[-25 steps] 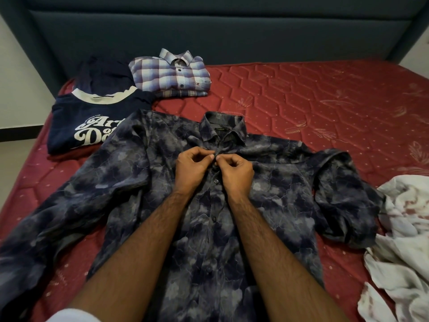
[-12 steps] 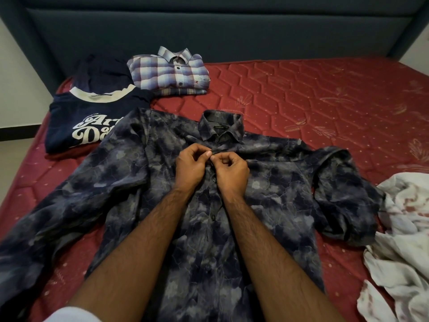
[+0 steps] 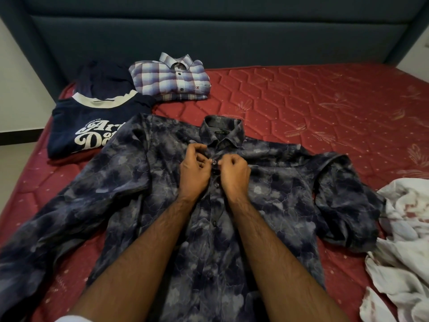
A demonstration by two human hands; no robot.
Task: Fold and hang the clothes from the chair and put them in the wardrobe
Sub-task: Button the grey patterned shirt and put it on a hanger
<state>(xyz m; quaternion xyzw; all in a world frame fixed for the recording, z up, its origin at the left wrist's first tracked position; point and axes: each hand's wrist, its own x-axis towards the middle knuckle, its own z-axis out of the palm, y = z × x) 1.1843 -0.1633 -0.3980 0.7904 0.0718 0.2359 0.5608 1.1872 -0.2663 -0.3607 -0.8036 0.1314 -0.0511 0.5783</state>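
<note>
Dark patterned shirt (image 3: pixel 267 194) lies flat, front up, on red mattress (image 3: pixel 325 108). Left hand (image 3: pixel 193 168) and right hand (image 3: pixel 233 171) both curled, pinching the placket at a button (image 3: pixel 214 162) just between their fingertips, right below the collar. Folded plaid shirt (image 3: pixel 171 77) and navy printed tee (image 3: pixel 88 126) beyond the fingers, left. White stained cloth (image 3: pixel 404 247) well right of them.

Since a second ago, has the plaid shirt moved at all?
No. The plaid shirt still lies folded by the headboard, its near corner beside the navy tee, just as before.
</note>
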